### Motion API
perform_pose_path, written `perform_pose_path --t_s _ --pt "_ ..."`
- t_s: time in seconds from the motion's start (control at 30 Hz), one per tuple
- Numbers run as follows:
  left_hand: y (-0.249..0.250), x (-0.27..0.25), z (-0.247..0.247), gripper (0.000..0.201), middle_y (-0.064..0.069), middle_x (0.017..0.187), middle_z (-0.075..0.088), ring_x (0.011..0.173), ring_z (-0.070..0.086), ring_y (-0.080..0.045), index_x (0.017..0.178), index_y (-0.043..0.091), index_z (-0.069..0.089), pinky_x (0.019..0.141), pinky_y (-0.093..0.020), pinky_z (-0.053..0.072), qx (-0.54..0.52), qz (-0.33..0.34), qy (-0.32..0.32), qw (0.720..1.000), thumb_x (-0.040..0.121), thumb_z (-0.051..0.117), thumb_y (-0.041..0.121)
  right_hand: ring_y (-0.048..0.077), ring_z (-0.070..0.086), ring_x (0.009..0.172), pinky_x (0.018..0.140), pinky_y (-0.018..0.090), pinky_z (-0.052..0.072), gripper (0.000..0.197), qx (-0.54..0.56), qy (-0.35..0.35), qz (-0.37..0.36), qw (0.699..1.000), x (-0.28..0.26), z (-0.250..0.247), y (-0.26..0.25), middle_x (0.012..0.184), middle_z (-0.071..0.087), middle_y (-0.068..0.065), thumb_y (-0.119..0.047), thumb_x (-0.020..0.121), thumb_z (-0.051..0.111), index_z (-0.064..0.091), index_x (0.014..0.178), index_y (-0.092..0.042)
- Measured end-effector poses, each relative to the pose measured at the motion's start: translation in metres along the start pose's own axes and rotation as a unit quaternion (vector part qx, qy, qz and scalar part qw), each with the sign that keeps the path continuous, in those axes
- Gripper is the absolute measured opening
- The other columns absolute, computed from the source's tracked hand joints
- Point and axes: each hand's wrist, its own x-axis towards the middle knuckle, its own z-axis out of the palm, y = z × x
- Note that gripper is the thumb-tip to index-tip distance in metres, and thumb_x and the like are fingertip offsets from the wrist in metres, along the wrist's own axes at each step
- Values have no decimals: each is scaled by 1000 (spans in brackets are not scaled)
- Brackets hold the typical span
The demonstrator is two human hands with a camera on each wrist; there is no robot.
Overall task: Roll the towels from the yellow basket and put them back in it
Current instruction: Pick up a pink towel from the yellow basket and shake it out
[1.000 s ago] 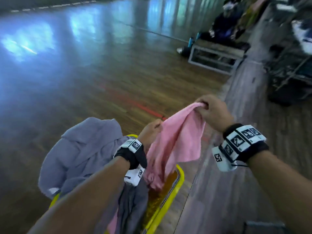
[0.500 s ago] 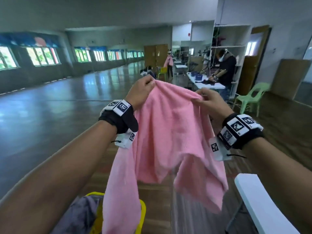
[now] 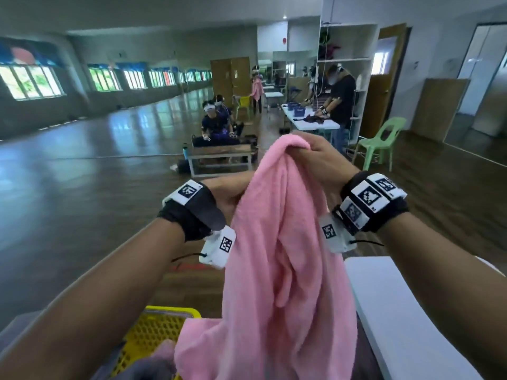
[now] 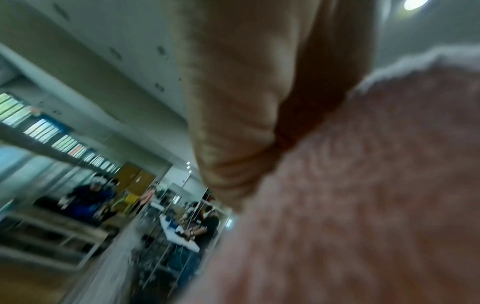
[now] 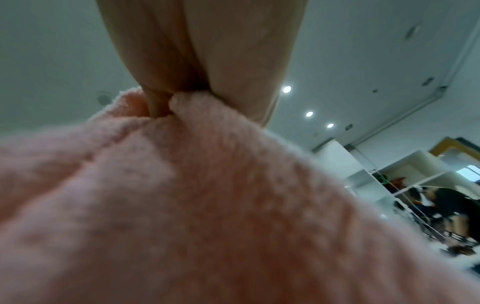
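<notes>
Large hall, glossy wooden floor (image 3: 96,160), long window row (image 3: 131,79), folding tables (image 3: 310,119)

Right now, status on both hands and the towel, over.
Left hand and right hand both grip the pink towel, bunched, hanging unrolled. Yellow basket below, grey cloth inside. White table to the right. Nothing blocking.
</notes>
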Motion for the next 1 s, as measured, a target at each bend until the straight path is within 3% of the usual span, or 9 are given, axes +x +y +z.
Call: perform_pose_path --t_s 0.13,0.27,0.4,0.47,0.53,0.7,0.8,0.9,1.0 --pt "-36 5 6 32 2 78 73 80 68 -13 90 10 66 65 -24 55 -1 -28 -5 1000 102 36 13 7 59 92 87 23 47 18 -79 -50 -23 995 -3 0 7 97 62 -3 -12 101 44 62 99 -16" --pt "-69 16 1 25 -15 100 64 91 55 -28 107 -5 62 81 -37 47 47 -15 -11 999 96 43 5 11 59 91 85 26 46 17 -80 -34 -27 996 -10 -4 18 97 63 1 -11 100 46 63 99 -13" --pt "-63 25 -14 24 7 85 66 75 54 -9 87 23 70 64 -21 42 117 116 160 973 95 53 10 11 63 84 77 20 51 19 -74 -23 -33 996 -37 -1 29 93 68 -1 -10 96 50 68 97 -16" --pt "-44 23 -28 23 11 81 62 71 55 3 81 28 65 67 -19 44 175 164 207 949 97 52 17 11 64 83 76 23 51 15 -86 -112 -12 990 -60 5 49 91 70 -4 -13 91 61 70 95 -24" --pt "-29 23 -34 20 12 79 60 74 55 -3 82 30 62 73 -28 47 181 173 191 949 98 51 24 12 64 93 84 29 52 18 -103 -200 55 973 -79 14 70 100 70 -5 -13 84 73 70 99 -22" --pt "-11 20 -10 14 1 92 63 89 57 -9 92 20 62 87 -27 44 245 220 70 942 98 50 22 12 59 114 101 35 48 29 82 -2 64 995 -65 25 69 120 63 2 -22 90 65 59 116 -12" --pt "-7 15 3 15 -7 98 66 93 60 -13 99 11 66 88 -30 47 272 230 -3 934 97 53 17 14 62 111 94 30 52 35 144 -60 96 983 -44 32 58 120 65 -1 -22 90 62 57 125 -18" --pt "-14 12 -3 14 4 98 60 92 56 -11 104 19 66 82 -23 45 266 280 125 914 94 58 22 18 61 78 76 33 46 18 4 -6 70 998 -35 37 64 87 67 11 -15 91 64 69 98 0" --pt "-41 8 -11 34 3 119 57 111 54 -15 123 25 54 84 -28 45 160 157 177 958 96 47 44 12 57 74 72 29 44 15 -20 87 37 995 -34 43 67 83 69 19 -13 91 63 74 93 -3"
